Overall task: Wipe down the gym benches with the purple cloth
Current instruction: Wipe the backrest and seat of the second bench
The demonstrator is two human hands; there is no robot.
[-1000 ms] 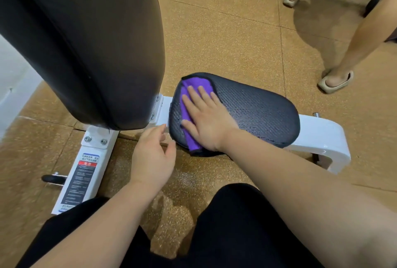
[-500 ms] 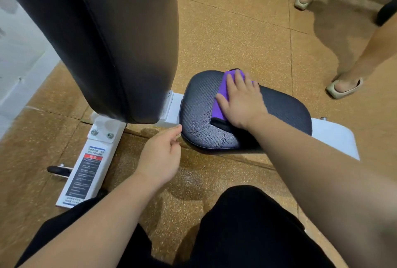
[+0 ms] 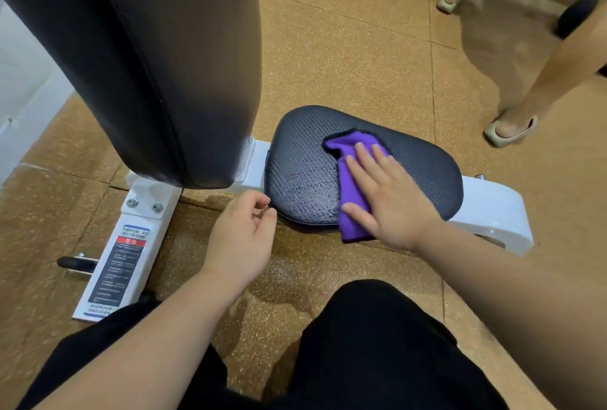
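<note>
A low gym bench has a dark textured seat pad (image 3: 423,159) on a white frame (image 3: 492,209). Its tall dark backrest pad (image 3: 157,58) rises at the upper left. The purple cloth (image 3: 349,186) lies on the middle of the seat, hanging a little over the near edge. My right hand (image 3: 391,192) presses flat on the cloth with straight fingers. A damp patch shows on the seat left of the cloth. My left hand (image 3: 243,238) hovers by the seat's near left edge, fingers loosely curled, holding nothing.
Brown speckled floor (image 3: 345,48) with a wet patch lies in front of the bench. Another person's legs and sandals (image 3: 509,130) stand at the right and top right. A white base bar with a warning label (image 3: 115,265) runs at the left. My black-clad knees fill the bottom.
My right hand has slid the cloth from the seat's left end toward its middle and back to the near edge. My left hand stayed by the seat's near left edge.
</note>
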